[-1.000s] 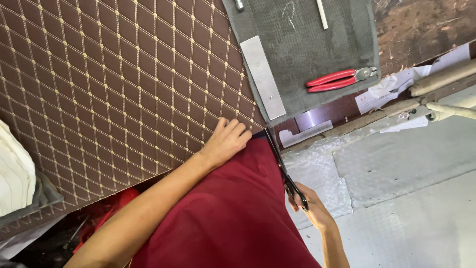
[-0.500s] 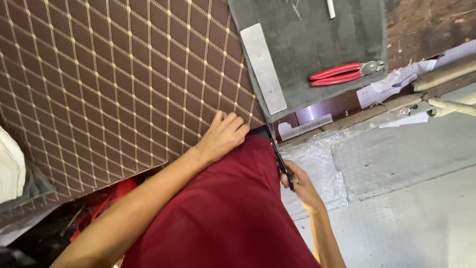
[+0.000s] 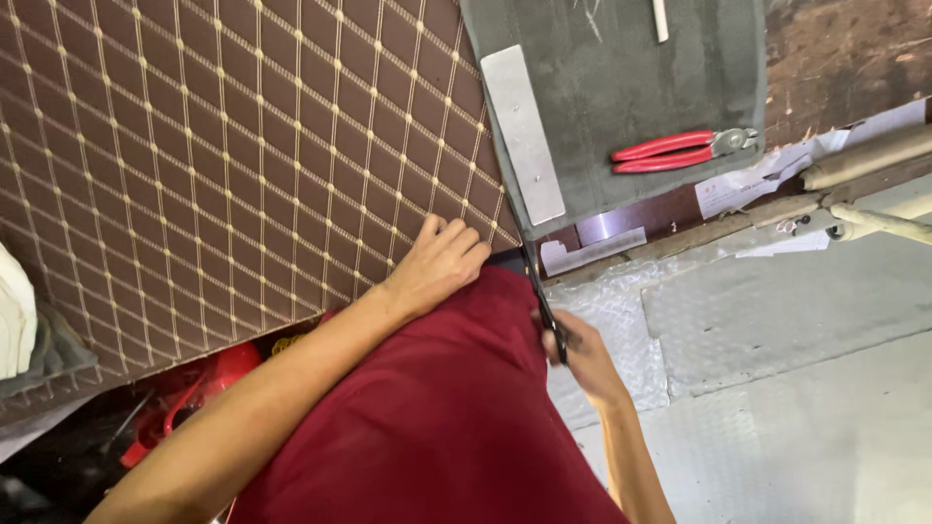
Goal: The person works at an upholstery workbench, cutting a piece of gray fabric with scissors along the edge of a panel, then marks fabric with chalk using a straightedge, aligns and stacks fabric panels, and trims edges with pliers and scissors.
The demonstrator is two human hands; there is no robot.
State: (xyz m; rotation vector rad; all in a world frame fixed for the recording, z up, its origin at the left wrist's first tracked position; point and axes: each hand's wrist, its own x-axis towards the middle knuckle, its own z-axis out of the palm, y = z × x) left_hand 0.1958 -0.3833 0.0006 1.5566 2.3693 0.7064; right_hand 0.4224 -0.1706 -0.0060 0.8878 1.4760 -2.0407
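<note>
A large sheet of brown quilted material (image 3: 223, 165) with a cream diamond pattern covers the workbench. My left hand (image 3: 442, 262) rests flat on its near edge, fingers together on the sheet. My right hand (image 3: 580, 351) grips the handles of black scissors (image 3: 539, 296), whose blades point up along the sheet's right edge, where it meets a grey felt mat (image 3: 621, 97). My red garment (image 3: 437, 417) fills the lower middle of the view.
On the grey mat lie a metal ruler (image 3: 522, 131), red-handled pliers (image 3: 680, 150) and a white stick (image 3: 660, 19). Paper scraps and wooden rods (image 3: 864, 160) lie at the bench's right edge. Grey tread-plate floor (image 3: 777, 320) lies right, red tools (image 3: 184, 398) lower left.
The scissors and my right hand have moved up along the sheet's right edge, closer to the bench. My left hand stays pressed on the sheet's near edge.
</note>
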